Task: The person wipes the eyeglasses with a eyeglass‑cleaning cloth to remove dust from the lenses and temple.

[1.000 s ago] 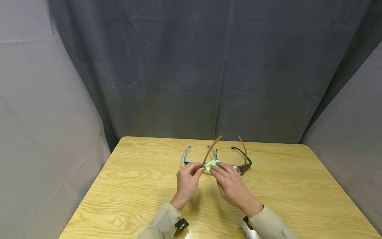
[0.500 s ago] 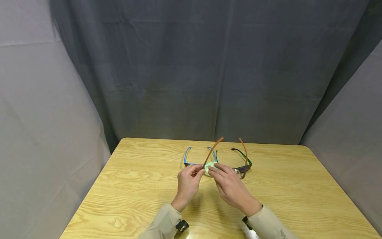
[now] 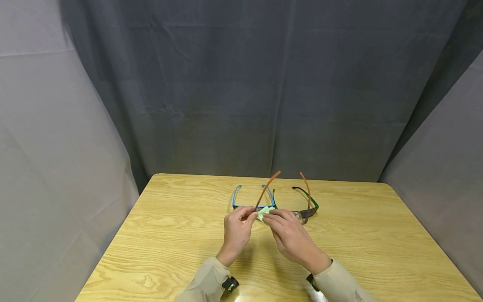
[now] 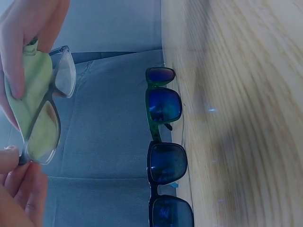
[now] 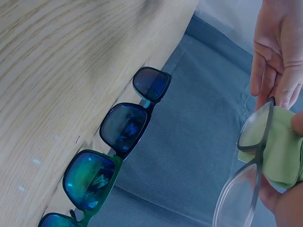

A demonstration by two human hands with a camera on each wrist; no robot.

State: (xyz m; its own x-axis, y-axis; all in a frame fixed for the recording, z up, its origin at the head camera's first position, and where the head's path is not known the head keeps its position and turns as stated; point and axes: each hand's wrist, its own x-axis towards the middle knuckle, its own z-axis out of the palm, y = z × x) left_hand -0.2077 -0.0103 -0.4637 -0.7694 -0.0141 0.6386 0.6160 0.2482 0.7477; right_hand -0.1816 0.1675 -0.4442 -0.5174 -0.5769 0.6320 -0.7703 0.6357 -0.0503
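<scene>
My left hand pinches a pair of eyeglasses at one front corner, by the hinge. The glasses have a dark front, clear lenses and orange-brown temples that point away, unfolded. A pale green cloth lies against the lens nearest my left hand, held there by the fingers of my right hand. In the left wrist view the cloth shows through that lens and folds up behind the frame. Both hands are above the table, and the right thumb is hidden in the head view.
Blue-framed sunglasses and green-framed sunglasses stand side by side on the wooden table, just beyond my hands, temples toward the back. A grey curtain hangs behind the table. Something white lies near my right wrist.
The cloth has bunched and shifted slightly over the lens under my right fingers. The eyeglasses have bobbed a little; my left hand keeps its pinch.
</scene>
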